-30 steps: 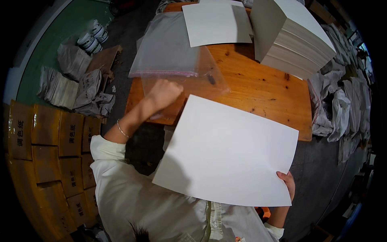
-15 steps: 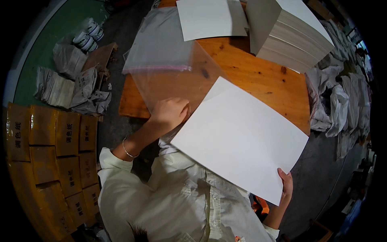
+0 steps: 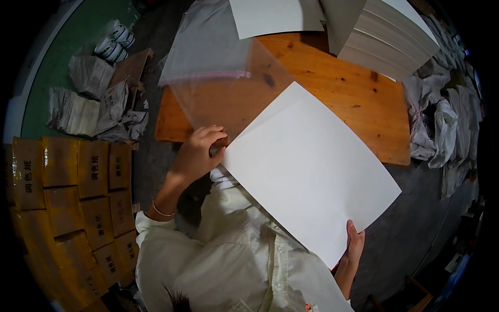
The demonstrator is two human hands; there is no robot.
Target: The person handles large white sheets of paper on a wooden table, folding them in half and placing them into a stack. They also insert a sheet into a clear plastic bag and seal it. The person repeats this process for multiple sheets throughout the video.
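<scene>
Two hands work at a wooden table (image 3: 358, 104). Left hand (image 3: 196, 153), fingers curled together, pinches the near edge of a clear plastic bag (image 3: 228, 83) lying on the table's left part. Right hand (image 3: 355, 244), below the table's near edge, grips the lower corner of a large white sheet (image 3: 312, 166), whose upper corner overlaps the table. White paper stack (image 3: 390, 36) occupies the table's far right corner.

White sheet (image 3: 312, 171), clear bag (image 3: 223, 73) with pink strip, orange-brown wooden table (image 3: 364, 109).
</scene>
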